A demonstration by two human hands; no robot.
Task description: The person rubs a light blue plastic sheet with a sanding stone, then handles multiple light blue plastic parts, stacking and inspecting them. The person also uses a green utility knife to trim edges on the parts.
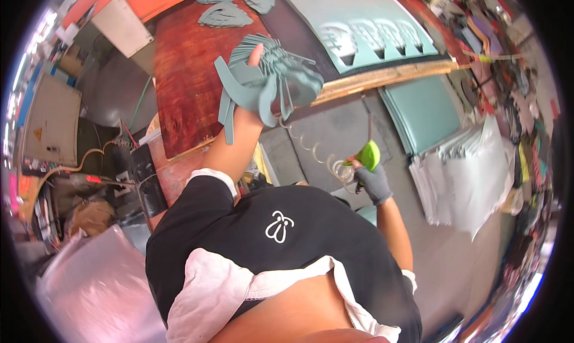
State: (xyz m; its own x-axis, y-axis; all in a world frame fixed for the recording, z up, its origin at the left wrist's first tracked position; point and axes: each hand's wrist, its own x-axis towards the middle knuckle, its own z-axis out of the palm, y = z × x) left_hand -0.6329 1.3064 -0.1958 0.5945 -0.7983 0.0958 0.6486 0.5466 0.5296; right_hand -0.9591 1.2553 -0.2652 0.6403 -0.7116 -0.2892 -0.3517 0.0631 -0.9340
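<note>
In the head view, I see the bare left hand (255,56) gripping a bundle of teal cut pieces (272,83); lower and to its right, the gloved right hand (375,185) is curled round a green tool (371,156). The bundled pieces look already separated, as do loose pieces (224,16) beyond the left hand; the pale sheet (359,11) to that hand's upper right, notched along its near edge, seems largely uncut.

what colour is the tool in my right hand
The tool is mostly bright green; the head view shows it best.
</note>
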